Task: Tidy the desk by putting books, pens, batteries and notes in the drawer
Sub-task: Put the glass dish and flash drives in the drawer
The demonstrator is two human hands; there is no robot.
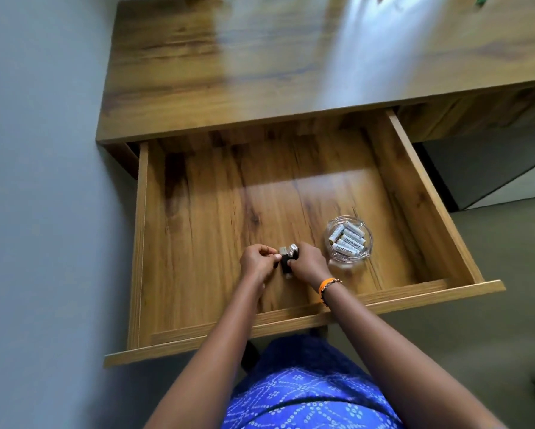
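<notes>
**Both hands on small batteries inside the open drawer**

A wooden bench (pixel 260 57) with a glossy, streaked brown grain fills the upper part of the view, with pale light reflecting off its top toward 1 o'clock. Below it the drawer (pixel 420 187) stands pulled well out, its floor in the same wood grain, darker at 10 o'clock. A grey-blue wall runs down the 9 o'clock side, touching the bench's edge, and a dull grey-green floor shows at 3 o'clock.

Near the drawer's front, the left hand (pixel 256 263) and the right hand (pixel 309 263) meet over a small cluster of dark, metal-capped batteries (pixel 287 258). The fingers of both hands are curled and pinch the cluster from either side. The right wrist carries an orange bracelet (pixel 326 287).

Just beside the right hand, toward 2 o'clock from it, a clear glass dish (pixel 365 257) sits on the drawer floor, holding several white batteries (pixel 346 239) lying side by side. Blue patterned clothing (pixel 306 397) shows at 6 o'clock.
</notes>
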